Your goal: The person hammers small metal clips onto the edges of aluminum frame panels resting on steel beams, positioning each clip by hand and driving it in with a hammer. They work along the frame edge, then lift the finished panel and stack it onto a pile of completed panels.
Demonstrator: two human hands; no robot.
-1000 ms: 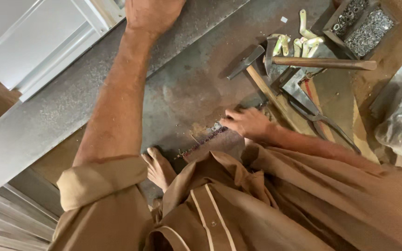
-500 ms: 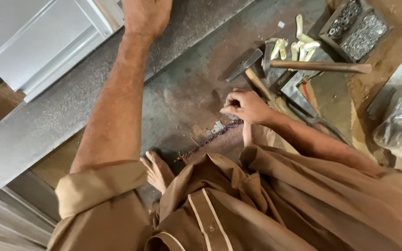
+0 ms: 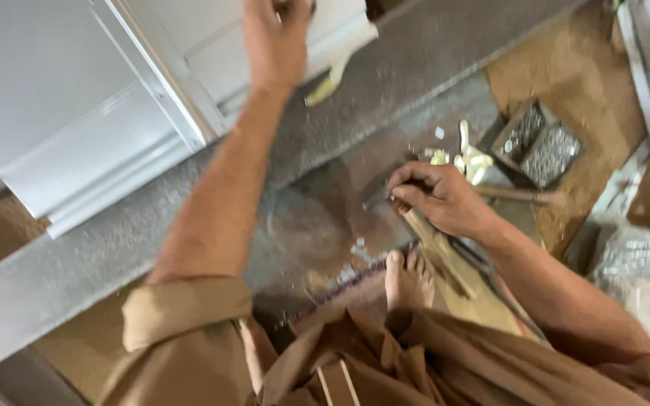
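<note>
My left hand (image 3: 274,41) reaches far forward and rests on the edge of a white door panel (image 3: 77,113), with the fingers curled at the top of the view. My right hand (image 3: 434,197) is closed around a hammer (image 3: 379,198) near its grey metal head. The hammer's wooden handle (image 3: 445,259) runs down past my bare foot (image 3: 408,278). Brown cloth covers my lap at the bottom.
A divided tray of screws (image 3: 539,143) stands at the right, with pale plastic pieces (image 3: 464,156) beside it. Another wooden handle (image 3: 524,195) lies behind my right wrist. A clear plastic bag (image 3: 633,263) sits at far right. A grey stone strip (image 3: 415,53) crosses the floor.
My right hand moved from the floor near my foot up to the hammer and closed on it. The view tilted, so more of the white panel shows.
</note>
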